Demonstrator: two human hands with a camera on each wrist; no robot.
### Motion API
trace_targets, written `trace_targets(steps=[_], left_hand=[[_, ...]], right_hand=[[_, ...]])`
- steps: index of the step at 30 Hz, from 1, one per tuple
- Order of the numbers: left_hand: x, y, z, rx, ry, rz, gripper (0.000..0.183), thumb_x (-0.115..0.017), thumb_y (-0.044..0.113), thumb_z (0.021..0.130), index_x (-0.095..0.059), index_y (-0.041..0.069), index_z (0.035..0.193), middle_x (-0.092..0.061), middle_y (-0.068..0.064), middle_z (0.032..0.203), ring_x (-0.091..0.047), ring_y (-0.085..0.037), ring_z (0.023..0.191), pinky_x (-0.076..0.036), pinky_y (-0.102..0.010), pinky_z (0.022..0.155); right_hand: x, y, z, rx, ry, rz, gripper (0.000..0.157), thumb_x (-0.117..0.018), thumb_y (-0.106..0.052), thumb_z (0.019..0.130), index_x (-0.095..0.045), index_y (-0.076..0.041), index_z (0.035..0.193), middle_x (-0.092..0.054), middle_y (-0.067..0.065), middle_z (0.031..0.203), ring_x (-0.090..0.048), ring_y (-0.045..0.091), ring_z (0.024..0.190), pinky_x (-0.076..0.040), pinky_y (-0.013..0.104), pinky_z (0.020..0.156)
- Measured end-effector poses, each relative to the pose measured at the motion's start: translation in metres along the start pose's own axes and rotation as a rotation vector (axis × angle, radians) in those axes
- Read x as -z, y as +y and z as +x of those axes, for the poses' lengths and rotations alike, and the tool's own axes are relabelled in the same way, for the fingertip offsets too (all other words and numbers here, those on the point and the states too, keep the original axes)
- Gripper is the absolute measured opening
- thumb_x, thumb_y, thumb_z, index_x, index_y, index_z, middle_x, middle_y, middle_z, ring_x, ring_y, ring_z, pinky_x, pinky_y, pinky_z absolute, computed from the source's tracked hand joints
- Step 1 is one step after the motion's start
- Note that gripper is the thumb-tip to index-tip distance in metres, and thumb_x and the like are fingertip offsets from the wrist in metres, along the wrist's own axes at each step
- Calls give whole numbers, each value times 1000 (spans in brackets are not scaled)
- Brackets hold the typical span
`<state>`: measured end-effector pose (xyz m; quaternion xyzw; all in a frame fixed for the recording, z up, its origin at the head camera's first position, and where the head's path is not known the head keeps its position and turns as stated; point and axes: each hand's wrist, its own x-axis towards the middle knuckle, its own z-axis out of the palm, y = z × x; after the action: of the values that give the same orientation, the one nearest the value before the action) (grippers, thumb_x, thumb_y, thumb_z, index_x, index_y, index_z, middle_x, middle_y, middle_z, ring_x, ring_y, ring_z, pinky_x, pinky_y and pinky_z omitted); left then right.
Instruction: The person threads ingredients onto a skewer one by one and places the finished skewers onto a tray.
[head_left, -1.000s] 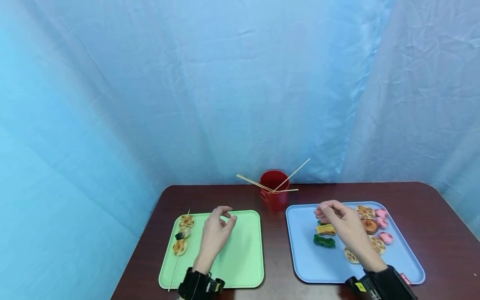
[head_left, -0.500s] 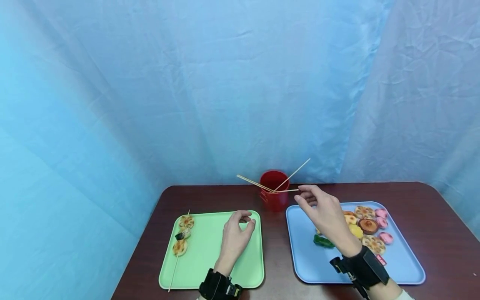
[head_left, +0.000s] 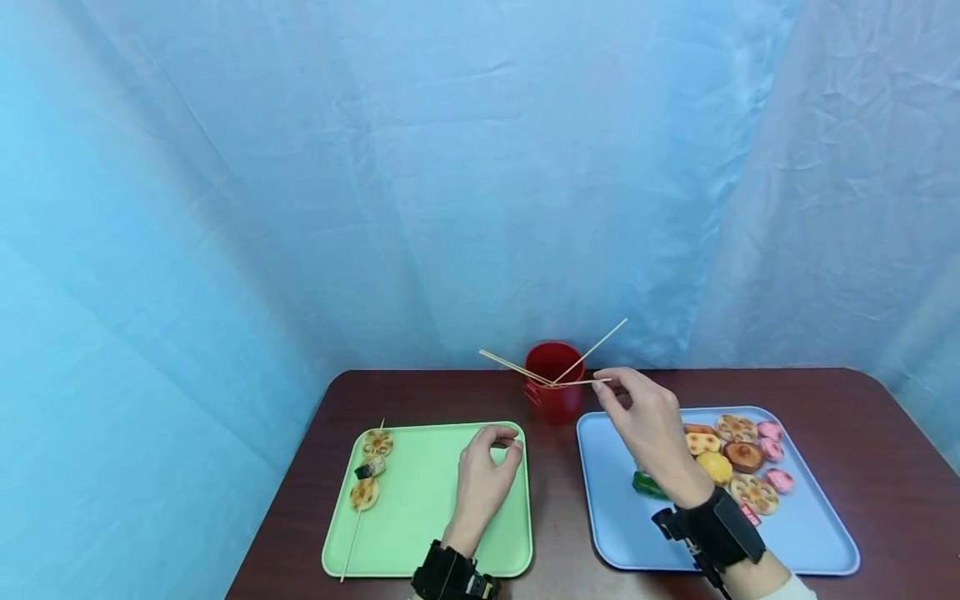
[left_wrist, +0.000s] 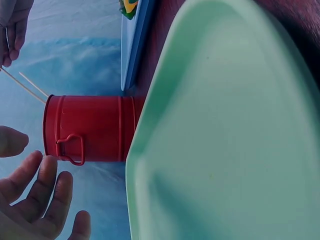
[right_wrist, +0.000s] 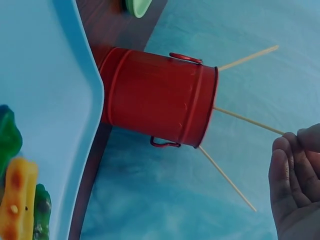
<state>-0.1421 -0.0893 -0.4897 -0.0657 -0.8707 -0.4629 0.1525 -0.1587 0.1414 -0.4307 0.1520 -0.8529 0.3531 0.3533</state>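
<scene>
My right hand (head_left: 651, 425) pinches the tip of a thin wooden skewer (right_wrist: 250, 121) between thumb and fingertips. The skewer's other end sits inside a red metal bucket (head_left: 558, 406) with small side handles. Other skewers (head_left: 600, 343) lean out of the bucket's rim in different directions. Over the right part of the green tray (head_left: 420, 537) hovers my left hand (head_left: 480, 483), fingers relaxed and holding nothing; the left wrist view shows its thumb apart from the fingers. A loaded skewer (head_left: 365, 493) with two round slices and a dark-edged piece lies along the tray's left side.
A blue tray (head_left: 813, 542) on the right holds several toy food pieces: lotus-root slices (head_left: 753, 493), a mushroom (head_left: 744, 457), pink pieces (head_left: 780, 480) and a green pepper piece (head_left: 647, 485). The brown table (head_left: 885, 467) ends at a blue curtain behind the bucket.
My right hand has moved left and away from above the blue tray to the skewer's tip and now pinches it. My left hand has shifted right over the green tray.
</scene>
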Motion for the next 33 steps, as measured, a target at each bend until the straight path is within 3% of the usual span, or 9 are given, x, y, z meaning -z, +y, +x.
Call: trace_targets(steps=[9,19,23,27,33], left_hand=[[-2,3,1,-25,26,0,11,-64,17,86,-72,17,93,-64,12,84,-59,-5,80,-47,-36,79],[-4,8,0,-52,26,5,12,-63,16,87,-73,18,93,-65,11,87,-60,-5,82,-49,-34,75],[-4,9,0,-54,16,-7,11,-63,16,88,-72,20,94,-65,11,88,-60,-6,83,-50,-35,75],[-3,12,0,-49,4,-28,11,-63,18,89,-72,19,95,-64,11,90,-60,-6,84,-51,-37,75],[-5,21,0,-79,-26,-87,13,-63,20,91,-71,17,100,-64,9,94,-60,-7,88,-52,-37,76]], right_hand=[[24,0,-9,-13,75,45,17,-70,-12,86,-70,-11,103,-69,-5,90,-61,6,76,-45,12,63],[51,-1,-24,-91,134,126,22,-66,-5,88,-66,-6,110,-73,4,94,-66,1,84,-45,6,73],[60,0,-27,-170,164,194,20,-62,-3,91,-64,-1,110,-72,9,95,-65,-2,87,-47,9,75],[68,-1,-29,-267,192,295,19,-60,-3,92,-61,3,110,-72,8,95,-67,5,86,-50,13,69],[73,0,-31,-453,150,494,23,-59,-11,94,-57,6,111,-71,7,98,-68,14,88,-53,20,72]])
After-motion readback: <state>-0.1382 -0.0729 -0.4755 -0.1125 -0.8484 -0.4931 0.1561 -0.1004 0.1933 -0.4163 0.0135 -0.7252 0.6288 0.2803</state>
